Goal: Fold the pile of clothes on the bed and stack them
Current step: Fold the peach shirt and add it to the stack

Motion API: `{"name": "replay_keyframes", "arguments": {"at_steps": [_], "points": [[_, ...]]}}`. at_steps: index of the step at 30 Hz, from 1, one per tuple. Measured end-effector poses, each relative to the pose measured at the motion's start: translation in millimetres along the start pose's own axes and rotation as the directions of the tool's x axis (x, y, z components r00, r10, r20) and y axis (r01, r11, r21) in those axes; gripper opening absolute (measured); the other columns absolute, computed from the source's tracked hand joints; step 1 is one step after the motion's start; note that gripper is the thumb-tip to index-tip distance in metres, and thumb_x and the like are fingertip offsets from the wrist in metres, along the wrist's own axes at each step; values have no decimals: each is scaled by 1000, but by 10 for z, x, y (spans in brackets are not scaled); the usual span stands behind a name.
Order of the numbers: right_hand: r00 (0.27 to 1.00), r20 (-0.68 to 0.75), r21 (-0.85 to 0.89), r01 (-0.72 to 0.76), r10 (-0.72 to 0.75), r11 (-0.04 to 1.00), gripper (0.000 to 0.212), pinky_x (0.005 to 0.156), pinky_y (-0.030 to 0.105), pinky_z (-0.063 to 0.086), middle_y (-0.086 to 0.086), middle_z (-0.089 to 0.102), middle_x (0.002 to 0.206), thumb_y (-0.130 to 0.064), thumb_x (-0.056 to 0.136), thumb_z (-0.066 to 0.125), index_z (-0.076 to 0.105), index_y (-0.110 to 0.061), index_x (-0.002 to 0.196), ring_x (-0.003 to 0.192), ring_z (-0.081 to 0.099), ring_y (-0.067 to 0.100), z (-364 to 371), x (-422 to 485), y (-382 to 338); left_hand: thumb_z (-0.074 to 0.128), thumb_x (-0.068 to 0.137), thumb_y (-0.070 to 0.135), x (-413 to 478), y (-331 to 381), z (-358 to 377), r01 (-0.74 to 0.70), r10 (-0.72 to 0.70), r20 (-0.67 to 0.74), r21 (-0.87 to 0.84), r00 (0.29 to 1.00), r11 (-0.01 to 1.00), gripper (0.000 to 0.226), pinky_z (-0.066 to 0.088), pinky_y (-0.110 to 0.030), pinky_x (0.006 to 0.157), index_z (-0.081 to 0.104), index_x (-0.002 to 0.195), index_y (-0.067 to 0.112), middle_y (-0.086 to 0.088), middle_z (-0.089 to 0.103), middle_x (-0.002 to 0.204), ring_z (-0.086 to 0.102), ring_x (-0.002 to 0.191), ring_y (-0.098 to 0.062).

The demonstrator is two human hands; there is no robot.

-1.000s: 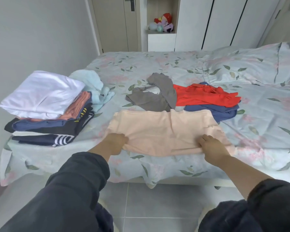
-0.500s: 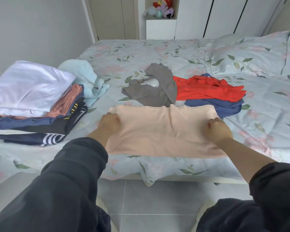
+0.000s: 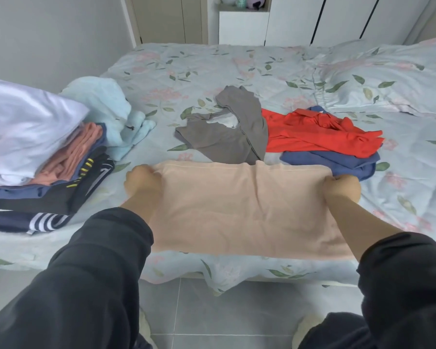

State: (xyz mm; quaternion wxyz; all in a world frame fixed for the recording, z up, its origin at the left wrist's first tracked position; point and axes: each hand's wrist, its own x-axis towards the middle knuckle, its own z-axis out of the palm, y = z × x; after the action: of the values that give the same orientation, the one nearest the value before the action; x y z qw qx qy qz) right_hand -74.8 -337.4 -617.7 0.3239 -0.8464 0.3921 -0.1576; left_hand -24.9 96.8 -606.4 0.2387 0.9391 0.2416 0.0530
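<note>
A peach garment [image 3: 242,207] lies folded flat near the bed's front edge. My left hand [image 3: 142,181] grips its far left corner and my right hand [image 3: 341,187] grips its far right corner. Behind it lie a grey garment [image 3: 227,132], a red garment [image 3: 317,132] and a blue garment [image 3: 337,163], all unfolded. A stack of folded clothes [image 3: 35,157] with a white piece on top sits at the left.
A light blue fluffy garment [image 3: 111,109] lies beside the stack. The floral bedspread [image 3: 237,66] covers the bed, with a pillow [image 3: 388,79] at the far right. Grey floor tiles [image 3: 212,311] lie below the bed edge. White cupboards stand behind.
Both hands carried the near edge of the peach garment away from me to its far edge, folding it in half. The camera view tilted down and closer.
</note>
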Motion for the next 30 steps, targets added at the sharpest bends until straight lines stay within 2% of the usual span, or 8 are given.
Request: {"name": "replay_keyframes", "arguments": {"at_steps": [8, 11, 13, 15, 17, 20, 26, 30], "points": [[990, -118, 90, -62, 72, 994, 14, 72, 41, 45, 23, 56, 82, -10, 87, 48, 53, -3, 75, 89, 60, 43, -166, 129, 139, 51, 89, 12, 60, 4, 24, 101, -108, -166, -50, 980, 994, 21, 43, -41, 87, 65, 103, 3, -20, 61, 112, 52, 106, -37], [988, -152, -2, 16, -16, 1000, 17, 83, 44, 41, 26, 56, 107, -10, 88, 46, 56, 0, 97, 105, 52, 41, -120, 43, 56, 52, 86, 7, -107, 123, 116, -211, 227, -281, 87, 932, 974, 32, 33, -45, 90, 60, 117, 5, -20, 51, 125, 44, 115, -38], [962, -209, -126, 149, -174, 981, 32, 91, 46, 34, 24, 48, 121, -9, 86, 47, 52, -1, 116, 116, 44, 38, -73, -84, -82, 53, 85, 7, -308, 311, 181, -562, 583, -255, 157, 772, 812, 38, 35, -46, 91, 56, 122, 3, -20, 53, 124, 49, 112, -39], [867, -136, -188, 452, -478, 872, 42, 89, 47, 35, 23, 51, 120, -12, 82, 45, 52, -1, 121, 113, 47, 39, 0, -332, -263, 47, 91, 15, -555, 501, 322, -806, 817, -42, 140, 575, 574, 42, 32, -46, 100, 49, 132, 4, -19, 50, 133, 45, 123, -38], [660, 156, -139, 751, -735, 646, 52, 100, 45, 32, 22, 51, 130, -21, 82, 41, 52, -1, 129, 121, 46, 37, 151, -652, -346, 32, 101, 32, -807, 591, 530, -881, 821, 323, 117, 471, 459, 51, 15, -43, 115, 27, 149, 16, -7, 25, 156, 20, 144, -26], [404, 603, -180, 909, -687, 376, 53, 115, 46, 7, 2, 18, 159, -40, 100, 27, 26, -22, 150, 146, 14, 20, 395, -970, -157, 17, 100, 48, -868, 467, 686, -841, 706, 470, 181, 529, 510, 55, -3, -44, 117, 6, 152, 34, 9, -4, 161, -6, 147, -14], [849, 386, -502, 522, -362, 689, 58, 114, 54, 1, -3, 5, 161, -44, 97, 16, 13, -25, 152, 147, 2, 19, 167, -542, 116, 11, 98, 51, -493, -172, 327, -574, 482, 320, 348, 816, 741, 58, -2, -48, 117, 3, 153, 32, 8, -7, 161, -8, 147, -15], [919, 353, -516, 348, -176, 782, 61, 116, 54, -3, 8, -4, 160, -44, 96, 15, 6, -22, 153, 147, -4, 26, 82, -569, 92, 12, 99, 48, -416, -422, 90, -393, 316, 251, 379, 915, 838, 58, 4, -48, 117, 3, 153, 29, 5, -4, 161, -5, 148, -20]]}}
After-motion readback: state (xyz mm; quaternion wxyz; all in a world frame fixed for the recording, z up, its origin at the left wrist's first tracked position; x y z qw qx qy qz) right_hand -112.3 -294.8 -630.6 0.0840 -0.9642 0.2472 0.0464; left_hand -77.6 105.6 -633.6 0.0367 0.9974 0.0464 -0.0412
